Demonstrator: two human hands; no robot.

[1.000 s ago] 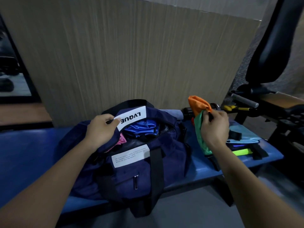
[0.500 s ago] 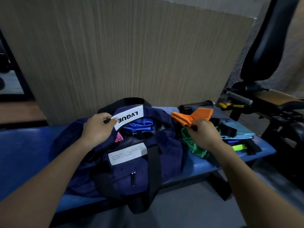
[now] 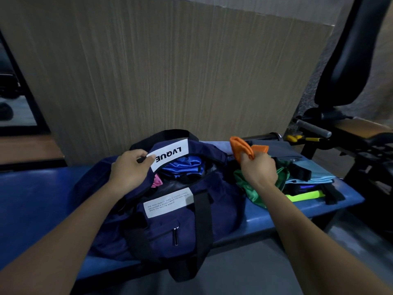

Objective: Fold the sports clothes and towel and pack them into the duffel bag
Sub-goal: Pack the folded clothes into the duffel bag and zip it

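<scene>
A navy duffel bag [image 3: 212, 213] lies open on the blue bench [image 3: 38, 201]. Inside it I see a blue garment [image 3: 182, 166] and a bit of pink cloth [image 3: 157, 182]. My left hand [image 3: 129, 167] grips the bag's far flap beside its white label, holding the opening wide. My right hand [image 3: 258, 170] grips an orange and green garment [image 3: 242, 149] just right of the bag; its green part [image 3: 253, 192] hangs down onto the bench. A stack of folded clothes [image 3: 306, 184], light blue, dark and neon yellow, lies at the bench's right end.
A wood-grain wall panel [image 3: 170, 71] stands directly behind the bench. Black gym equipment [image 3: 348, 67] with a padded seat and a metal bar stands at the right. Grey floor runs below the bench's front edge.
My right hand has carried the orange and green garment from above the folded stack leftward and lower, close to the bag's opening. My left hand keeps holding the flap.
</scene>
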